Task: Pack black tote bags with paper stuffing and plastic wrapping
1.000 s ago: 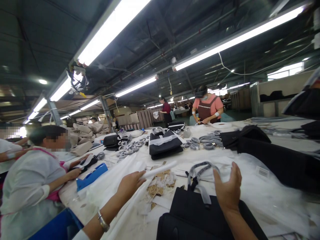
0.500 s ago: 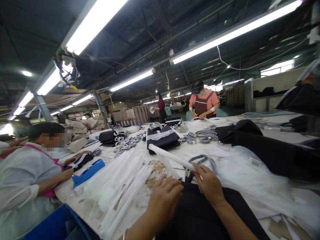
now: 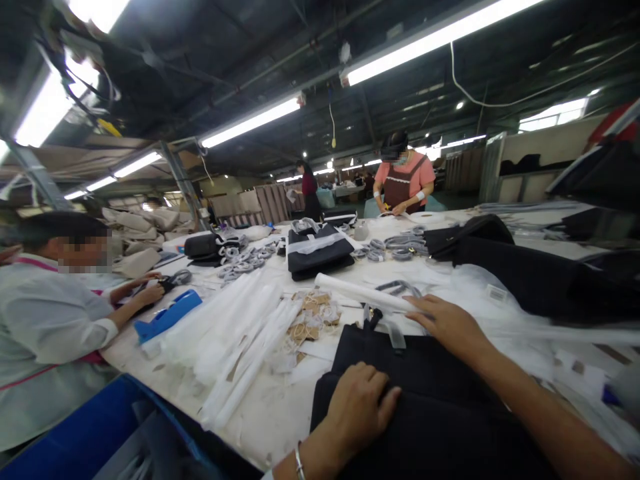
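A black fabric bag [image 3: 415, 427] lies in front of me, with a grey strap [image 3: 400, 287] and a small clip at its top edge. My left hand [image 3: 357, 403] rests on the bag's left part, fingers slightly bent, thumb apart, holding nothing. Over the top of the bag, my right hand [image 3: 450, 327] is closed on the near end of a long white rolled plastic strip [image 3: 357, 291]. The strip points away to the left. A short translucent tab [image 3: 397, 335] hangs on the bag's top edge beneath it.
Long white plastic strips [image 3: 255, 353] and brown tags with strings [image 3: 313, 317] lie left of the bag. Further off are another black bag [image 3: 320, 253], grey straps [image 3: 245, 260] and a blue holder [image 3: 167, 317]. Clear plastic [image 3: 490, 300] is heaped right. Co-workers stand left and across.
My left hand has moved down and right onto the black bag. My right hand has shifted right with the white strip. The view has turned and more of the bag shows.
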Motion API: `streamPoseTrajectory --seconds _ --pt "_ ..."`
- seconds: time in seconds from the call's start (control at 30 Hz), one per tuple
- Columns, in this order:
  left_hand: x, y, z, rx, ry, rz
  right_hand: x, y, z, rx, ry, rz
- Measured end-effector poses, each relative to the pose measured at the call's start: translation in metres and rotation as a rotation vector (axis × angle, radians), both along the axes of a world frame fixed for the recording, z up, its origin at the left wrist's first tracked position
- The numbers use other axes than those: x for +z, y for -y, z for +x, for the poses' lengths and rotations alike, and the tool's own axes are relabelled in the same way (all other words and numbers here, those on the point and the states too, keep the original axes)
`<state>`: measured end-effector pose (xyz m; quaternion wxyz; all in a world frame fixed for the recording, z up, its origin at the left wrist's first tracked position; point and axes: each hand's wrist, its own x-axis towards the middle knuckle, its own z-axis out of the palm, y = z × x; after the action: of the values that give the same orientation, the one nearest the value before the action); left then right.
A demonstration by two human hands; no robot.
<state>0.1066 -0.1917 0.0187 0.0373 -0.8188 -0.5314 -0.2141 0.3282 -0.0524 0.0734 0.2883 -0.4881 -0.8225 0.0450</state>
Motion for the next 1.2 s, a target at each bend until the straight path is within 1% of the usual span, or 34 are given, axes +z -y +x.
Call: streamPoseTrajectory --seconds 0.1,0.2,0.27,0.33,0.4,0.43,0.5,0.57,0.6,0.7,0.77,0.83,0.93,1.0,1.03,1.1,1.2 --pt "0.005 0.002 -0.001 -0.029 0.019 0.034 -0.007 0.005 0.04 0.074 0.108 -0.264" --pt "0.006 0.002 -0.002 -0.046 0.04 0.055 -0.01 0.024 0.062 0.252 0.132 -0.584" --pt "0.005 0.001 -0.003 -0.063 0.057 0.067 -0.008 0.037 0.065 0.392 0.135 -0.758" --pt "0.006 0.001 -0.003 -0.077 0.064 0.073 -0.004 0.044 0.062 0.487 0.144 -0.886" --pt "0.006 0.002 -0.004 -0.078 0.06 0.075 -0.001 0.046 0.057 0.535 0.133 -0.98" --pt "0.007 0.002 -0.004 -0.072 0.06 0.077 0.0 0.046 0.055 0.528 0.113 -1.003" --pt "0.007 0.003 -0.005 -0.059 0.076 0.085 0.002 0.05 0.048 0.43 0.046 -1.002" --pt "0.006 0.005 -0.004 -0.055 0.097 0.08 0.006 0.06 0.039 0.316 -0.032 -0.953" --pt "0.006 0.006 -0.004 -0.055 0.102 0.072 0.008 0.067 0.034 0.296 -0.054 -0.915" --pt "0.009 0.006 -0.002 -0.067 0.127 0.045 0.011 0.088 0.017 0.345 -0.003 -0.763" --pt "0.015 0.004 -0.006 -0.074 0.193 0.031 0.009 0.094 0.011 0.364 0.08 -0.705" --pt "0.022 0.001 -0.017 -0.098 0.261 -0.023 0.003 0.091 0.009 0.384 0.128 -0.739" --pt "0.029 -0.002 -0.051 -0.123 0.291 -0.212 -0.008 0.079 0.013 0.435 0.122 -0.813" --pt "0.029 0.0 -0.076 -0.113 0.287 -0.339 -0.014 0.075 0.015 0.454 0.104 -0.795" --pt "0.027 0.002 -0.086 -0.098 0.287 -0.373 -0.016 0.075 0.015 0.453 0.095 -0.778" --pt "0.021 0.007 -0.101 -0.048 0.272 -0.38 -0.019 0.078 0.013 0.421 0.078 -0.74" --pt "0.01 0.014 -0.105 0.089 0.212 -0.318 -0.02 0.086 0.012 0.313 0.049 -0.632"
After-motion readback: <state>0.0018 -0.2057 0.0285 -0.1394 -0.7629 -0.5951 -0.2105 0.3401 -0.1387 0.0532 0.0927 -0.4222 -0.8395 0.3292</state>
